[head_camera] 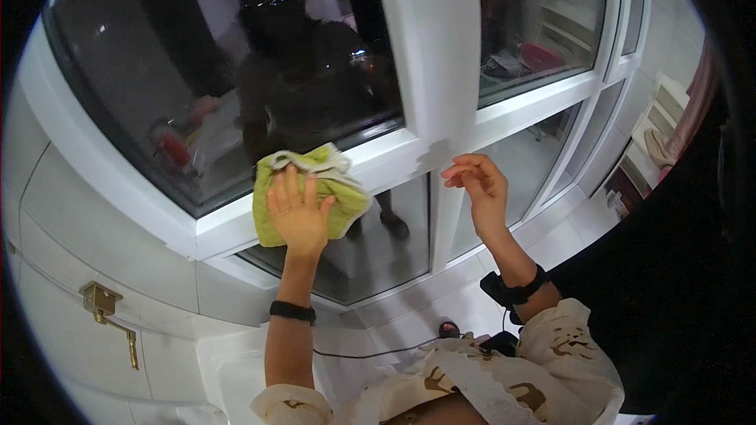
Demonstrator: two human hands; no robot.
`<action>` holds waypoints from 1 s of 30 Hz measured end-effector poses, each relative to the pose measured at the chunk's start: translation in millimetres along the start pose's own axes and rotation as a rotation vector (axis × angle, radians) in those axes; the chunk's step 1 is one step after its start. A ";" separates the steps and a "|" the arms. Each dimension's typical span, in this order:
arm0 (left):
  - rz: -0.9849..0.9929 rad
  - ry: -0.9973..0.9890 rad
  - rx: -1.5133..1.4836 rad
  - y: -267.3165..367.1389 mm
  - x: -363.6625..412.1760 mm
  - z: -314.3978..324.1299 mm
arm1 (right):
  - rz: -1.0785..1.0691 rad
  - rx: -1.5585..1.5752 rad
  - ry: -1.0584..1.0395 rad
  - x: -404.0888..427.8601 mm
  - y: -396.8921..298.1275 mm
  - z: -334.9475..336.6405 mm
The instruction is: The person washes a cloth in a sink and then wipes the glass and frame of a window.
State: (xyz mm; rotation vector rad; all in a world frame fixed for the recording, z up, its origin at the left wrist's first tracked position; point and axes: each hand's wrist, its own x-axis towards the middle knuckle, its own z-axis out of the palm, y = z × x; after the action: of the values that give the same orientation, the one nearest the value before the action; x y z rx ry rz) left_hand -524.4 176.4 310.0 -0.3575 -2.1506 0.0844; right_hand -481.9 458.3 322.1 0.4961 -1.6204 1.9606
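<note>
My left hand [300,212] lies flat, fingers spread, on a yellow-green cloth [348,198] with a pale edge. The cloth is pressed against the white window frame's horizontal rail [384,156] and overlaps the lower edge of the dark upper pane [177,82]. Part of the cloth is folded over above my fingertips. My right hand [481,186] is raised to the right, its fingers loosely bent with nothing in them. It hovers near the junction of the rail and the white vertical post [440,41], and a shadow falls on the frame beside it.
A brass-coloured fitting with a lever [109,307] is mounted on the tiled wall at left. Below is a white basin-like fixture [236,378]. A black cable [378,356] runs past my waist. At far right are a shelf [644,124] and a reddish curtain [697,100].
</note>
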 end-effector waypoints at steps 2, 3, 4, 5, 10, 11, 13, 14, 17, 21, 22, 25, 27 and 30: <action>0.095 0.014 -0.038 31.4 16.6 11.0 | 0.014 -0.036 0.073 3.5 -0.3 -25.5; 0.181 0.030 -0.060 44.6 25.4 14.9 | 0.012 -0.031 0.072 6.2 -1.1 -33.8; 0.179 0.032 -0.057 58.9 34.2 19.7 | 0.000 -0.031 0.094 7.7 -3.0 -41.5; 0.275 0.046 -0.069 73.7 43.8 24.4 | -0.012 -0.031 0.113 9.7 -4.0 -49.0; 0.227 0.096 -0.131 141.4 107.9 19.2 | 0.012 -0.049 0.193 9.4 0.2 -92.0; 0.154 0.164 -0.109 148.0 123.1 16.0 | 0.009 -0.053 0.184 9.4 2.3 -97.6; -0.004 0.294 -0.154 160.5 156.5 -2.7 | 0.036 -0.025 0.213 8.1 3.8 -111.3; -0.026 0.383 -0.170 158.9 172.2 -9.9 | 0.024 -0.014 0.221 7.3 2.8 -115.9; -0.066 0.493 -0.163 157.4 210.8 -27.5 | 0.059 -0.035 0.245 5.0 13.4 -128.7; -0.044 0.632 -0.066 162.9 257.9 -51.1 | 0.091 -0.010 0.249 4.1 17.9 -136.6; -0.006 0.680 0.002 160.9 265.0 -58.2 | 0.115 0.017 0.237 4.6 18.7 -133.8; -0.316 0.317 0.102 162.4 276.3 -74.6 | 0.092 0.032 0.206 5.2 21.6 -130.5; -0.254 0.491 0.029 166.0 271.5 -65.8 | 0.104 0.024 0.208 3.1 20.9 -128.4; -0.124 0.634 -0.052 167.0 255.5 -49.2 | 0.129 -0.008 0.178 -1.2 27.6 -127.7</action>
State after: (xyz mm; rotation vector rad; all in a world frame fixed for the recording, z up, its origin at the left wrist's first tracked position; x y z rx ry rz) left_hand -582.8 405.3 509.4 -0.2376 -1.5424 -0.1397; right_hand -490.5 579.2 273.4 0.2107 -1.5813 2.0272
